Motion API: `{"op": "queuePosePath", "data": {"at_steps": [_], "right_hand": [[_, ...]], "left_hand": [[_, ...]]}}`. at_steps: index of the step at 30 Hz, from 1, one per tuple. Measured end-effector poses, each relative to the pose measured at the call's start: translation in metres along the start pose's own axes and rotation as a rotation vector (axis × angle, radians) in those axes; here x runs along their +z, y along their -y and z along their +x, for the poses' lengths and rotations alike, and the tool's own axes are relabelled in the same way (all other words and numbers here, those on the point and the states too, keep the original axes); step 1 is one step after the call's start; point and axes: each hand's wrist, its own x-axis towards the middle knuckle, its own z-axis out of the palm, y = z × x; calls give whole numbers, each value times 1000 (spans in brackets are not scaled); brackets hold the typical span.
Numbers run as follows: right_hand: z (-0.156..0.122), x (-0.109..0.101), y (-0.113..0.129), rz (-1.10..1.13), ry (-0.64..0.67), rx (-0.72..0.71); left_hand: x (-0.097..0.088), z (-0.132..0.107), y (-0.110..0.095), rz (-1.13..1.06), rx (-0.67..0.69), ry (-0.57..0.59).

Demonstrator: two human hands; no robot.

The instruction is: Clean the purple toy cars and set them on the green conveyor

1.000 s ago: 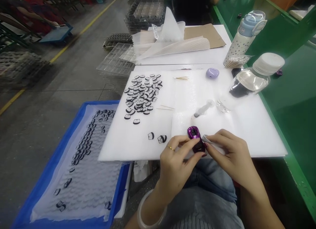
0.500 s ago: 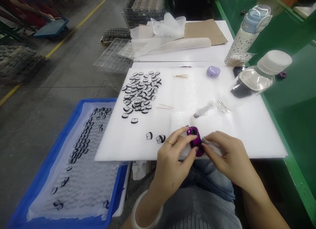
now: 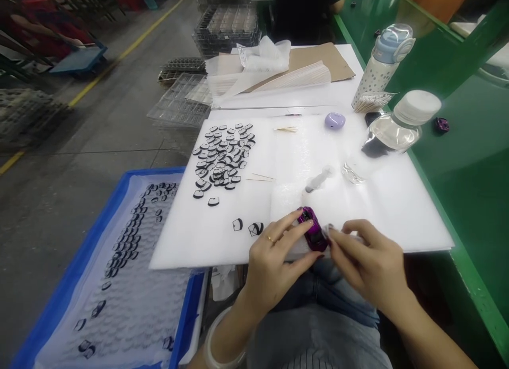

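Purple toy car (image 3: 318,240) between two hands, near edge of the work surface

Glossy purple body, dark windows, one end tilted away from the wearer. Left hand (image 3: 270,263) holds it in a narrow grip, fingertips along the far end and the side, thumb at the near end; thin gold ring on one finger, pale bangle at the wrist. Right hand (image 3: 374,260) pinches a white wad (image 3: 327,231), probably cloth or tissue, between thumb and forefinger, close against the car's right side; whether it touches cannot be told.

Under and beyond the hands: white foam sheet (image 3: 405,215). On its left, a loose heap of small clear pieces with black edges (image 3: 220,162); a few more lie apart, nearer the left hand. Thin sticks (image 3: 260,177) beside the heap, small translucent tube (image 3: 318,179) just past the car. Farther out, a lilac rounded case (image 3: 334,121). To the right, a clear bottle (image 3: 397,126) with white cap, a pack of swabs (image 3: 371,101) and a dotted tumbler (image 3: 377,69) with blue lid.

Below the table on the left: blue tray (image 3: 84,252), white lining, more black-edged pieces partly in rows.
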Motion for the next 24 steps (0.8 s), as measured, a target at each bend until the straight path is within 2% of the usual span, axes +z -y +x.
{"op": "queuePosePath", "data": {"at_steps": [2,5,8,11,13,15,17,18,20,23,24], "right_hand": [[6,-14,-14,6,-53,57],[18,-32,-45,-84,-263,154],[24,-36,-60,-310,-265,222],[21,-21,-38,-220,-191,224],[17,-1,-8,-90,-109,172],[15,20,19,-59,-12,119],[14,32,29,-63,13,122],[12,32,24,-70,-11,143],[0,16,-7,-106,-88,217],[-43,-41,-85,-268,-216,471],[-61,-65,-112,-375,-234,662]], "left_hand": [[5,-4,4,35,121,-75],[11,-7,6,145,271,-146],[10,-6,5,243,288,-105],[1,-2,4,209,256,-32],[-5,-2,5,139,205,-70],[-6,-5,8,83,159,-143],[-3,-9,12,70,150,-176],[0,-12,14,76,152,-172],[6,-18,18,104,154,-160],[12,-27,23,112,166,-139],[13,-29,25,109,181,-136]]}}
